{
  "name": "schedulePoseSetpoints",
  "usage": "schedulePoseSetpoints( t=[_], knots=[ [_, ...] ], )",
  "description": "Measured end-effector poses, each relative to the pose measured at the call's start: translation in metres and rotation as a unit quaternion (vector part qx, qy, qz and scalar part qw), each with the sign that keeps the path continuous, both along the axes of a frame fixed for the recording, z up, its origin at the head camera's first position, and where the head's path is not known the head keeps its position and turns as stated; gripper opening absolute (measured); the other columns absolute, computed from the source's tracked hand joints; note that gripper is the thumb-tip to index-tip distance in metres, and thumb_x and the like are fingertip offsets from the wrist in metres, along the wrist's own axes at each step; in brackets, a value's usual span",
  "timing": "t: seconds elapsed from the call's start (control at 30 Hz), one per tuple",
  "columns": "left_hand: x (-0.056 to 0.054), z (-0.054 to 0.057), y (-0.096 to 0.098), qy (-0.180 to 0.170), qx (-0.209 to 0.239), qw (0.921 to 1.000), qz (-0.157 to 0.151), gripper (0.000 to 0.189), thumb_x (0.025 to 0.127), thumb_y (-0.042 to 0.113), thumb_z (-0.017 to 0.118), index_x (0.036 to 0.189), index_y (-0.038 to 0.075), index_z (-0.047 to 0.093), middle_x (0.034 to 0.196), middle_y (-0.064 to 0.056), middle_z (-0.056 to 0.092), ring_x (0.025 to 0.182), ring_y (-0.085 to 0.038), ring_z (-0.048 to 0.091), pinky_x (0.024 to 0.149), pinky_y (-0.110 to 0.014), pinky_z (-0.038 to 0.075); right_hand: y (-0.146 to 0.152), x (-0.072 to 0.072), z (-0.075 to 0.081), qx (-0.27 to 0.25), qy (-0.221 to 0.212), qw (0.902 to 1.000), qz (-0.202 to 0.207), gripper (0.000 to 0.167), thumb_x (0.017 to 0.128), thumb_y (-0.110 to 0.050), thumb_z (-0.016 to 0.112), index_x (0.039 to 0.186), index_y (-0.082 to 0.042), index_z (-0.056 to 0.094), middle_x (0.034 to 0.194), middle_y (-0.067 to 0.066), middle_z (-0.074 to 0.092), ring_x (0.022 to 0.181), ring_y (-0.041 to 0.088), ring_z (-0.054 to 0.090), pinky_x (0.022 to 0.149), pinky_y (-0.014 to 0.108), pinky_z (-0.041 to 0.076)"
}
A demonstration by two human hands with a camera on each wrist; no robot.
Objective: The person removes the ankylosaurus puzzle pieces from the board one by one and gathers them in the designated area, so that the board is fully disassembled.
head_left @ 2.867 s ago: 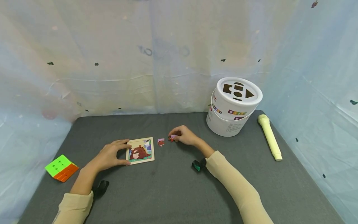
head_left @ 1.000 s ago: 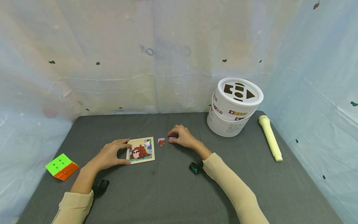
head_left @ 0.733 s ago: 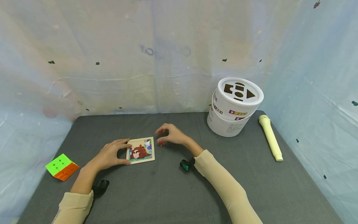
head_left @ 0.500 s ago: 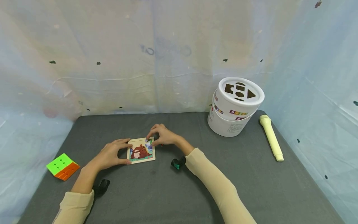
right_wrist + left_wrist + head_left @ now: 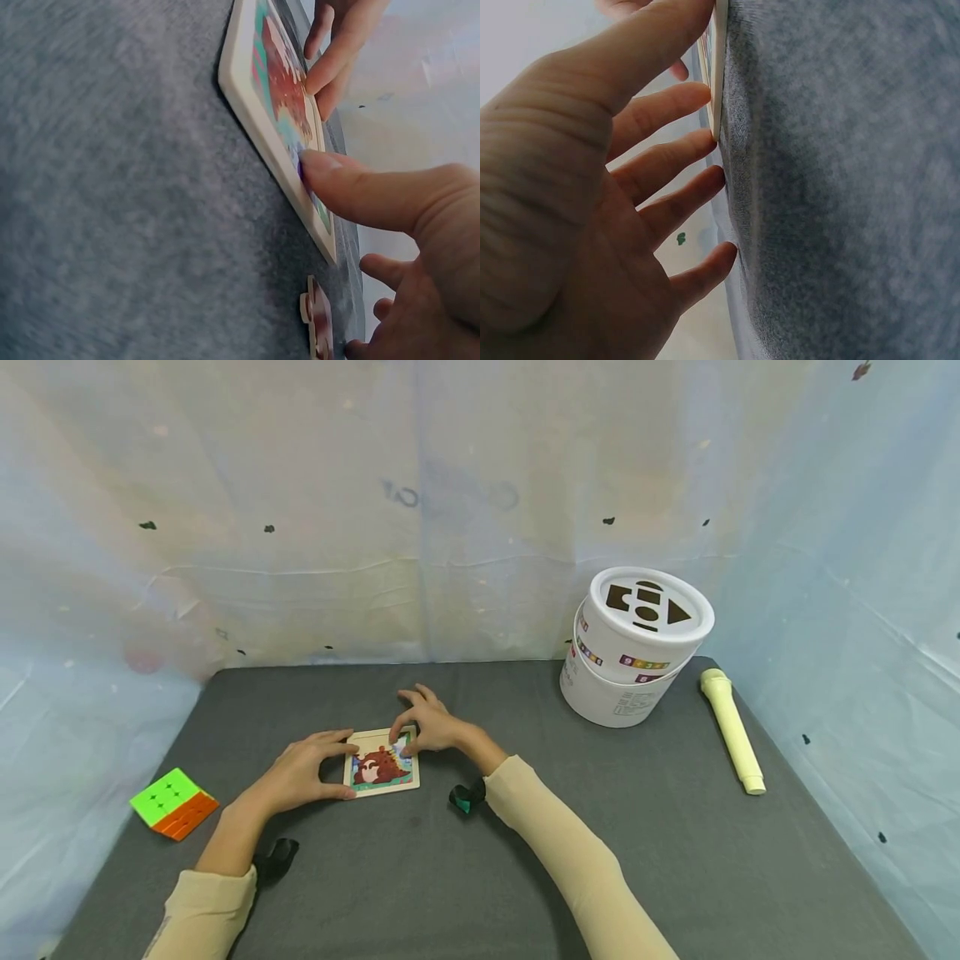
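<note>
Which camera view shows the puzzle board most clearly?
The head view: the puzzle board lies flat there, its whole picture visible between both hands. The right wrist view shows it obliquely, under a pressing fingertip. The left wrist view shows only its thin edge.

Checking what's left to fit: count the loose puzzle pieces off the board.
1: the loose puzzle piece lies on the mat beside the puzzle board, by the right hand; hands may hide others.
</note>
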State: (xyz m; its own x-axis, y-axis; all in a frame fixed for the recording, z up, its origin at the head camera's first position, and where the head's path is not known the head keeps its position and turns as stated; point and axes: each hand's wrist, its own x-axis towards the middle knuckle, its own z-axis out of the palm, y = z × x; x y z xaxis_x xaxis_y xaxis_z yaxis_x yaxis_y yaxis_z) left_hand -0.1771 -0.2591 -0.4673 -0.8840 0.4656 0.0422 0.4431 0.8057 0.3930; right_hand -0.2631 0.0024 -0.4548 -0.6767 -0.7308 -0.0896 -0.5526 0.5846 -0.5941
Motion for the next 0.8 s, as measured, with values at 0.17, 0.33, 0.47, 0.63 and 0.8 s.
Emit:
schedulePoseSetpoints(
  t=[0.17, 0.33, 0.47, 0.63, 0.8],
  knots=[
    [0.0007, 0.0008, 0.0003, -0.002, 0.002, 1.0000, 0.002, 0.080, 0.073, 0.054, 0.084, 0.134, 0.007, 0.064, 0.149, -0.023, 0.045, 0.135, -0.049, 0.039, 0.097, -0.077, 0.029, -0.0016, 0.0003, -0.0030, 0.008, 0.016, 0.9998, 0.006, 0.019, 0.086, -0.022, 0.081, 0.104, -0.021, 0.076, 0.163, 0.012, 0.023, 0.152, 0.037, -0.002, 0.119, 0.057, 0.007],
    [0.0004, 0.0012, 0.0005, -0.002, 0.004, 1.0000, 0.003, 0.079, 0.072, 0.054, 0.084, 0.133, 0.007, 0.065, 0.149, -0.023, 0.045, 0.135, -0.049, 0.040, 0.097, -0.077, 0.029, -0.0031, 0.0027, -0.0014, 0.001, 0.046, 0.9988, 0.016, 0.017, 0.086, -0.021, 0.081, 0.102, -0.019, 0.075, 0.150, 0.008, 0.041, 0.144, 0.030, 0.024, 0.117, 0.049, 0.021],
    [0.0002, 0.0016, 0.0010, 0.000, 0.004, 1.0000, 0.002, 0.079, 0.072, 0.054, 0.084, 0.133, 0.007, 0.065, 0.149, -0.023, 0.045, 0.135, -0.048, 0.040, 0.097, -0.077, 0.029, -0.0029, 0.0048, -0.0003, -0.005, 0.049, 0.9985, 0.021, 0.019, 0.086, -0.022, 0.080, 0.104, -0.019, 0.074, 0.132, 0.002, 0.051, 0.124, 0.021, 0.040, 0.107, 0.043, 0.029],
    [0.0008, 0.0006, 0.0011, 0.000, 0.005, 1.0000, 0.003, 0.079, 0.072, 0.053, 0.085, 0.133, 0.007, 0.065, 0.149, -0.023, 0.045, 0.135, -0.049, 0.040, 0.097, -0.077, 0.029, -0.0016, 0.0047, -0.0032, -0.018, 0.053, 0.9980, 0.029, 0.021, 0.086, -0.023, 0.080, 0.105, -0.020, 0.073, 0.112, -0.005, 0.058, 0.105, 0.015, 0.046, 0.098, 0.039, 0.028],
    [0.0007, -0.0011, 0.0007, -0.003, 0.004, 1.0000, 0.007, 0.079, 0.072, 0.052, 0.086, 0.133, 0.007, 0.065, 0.150, -0.022, 0.044, 0.136, -0.048, 0.039, 0.098, -0.077, 0.028, -0.0010, 0.0049, -0.0041, -0.021, 0.063, 0.9974, 0.026, 0.021, 0.085, -0.024, 0.081, 0.104, -0.022, 0.073, 0.108, -0.009, 0.059, 0.102, 0.011, 0.046, 0.100, 0.041, 0.025]
  ],
)
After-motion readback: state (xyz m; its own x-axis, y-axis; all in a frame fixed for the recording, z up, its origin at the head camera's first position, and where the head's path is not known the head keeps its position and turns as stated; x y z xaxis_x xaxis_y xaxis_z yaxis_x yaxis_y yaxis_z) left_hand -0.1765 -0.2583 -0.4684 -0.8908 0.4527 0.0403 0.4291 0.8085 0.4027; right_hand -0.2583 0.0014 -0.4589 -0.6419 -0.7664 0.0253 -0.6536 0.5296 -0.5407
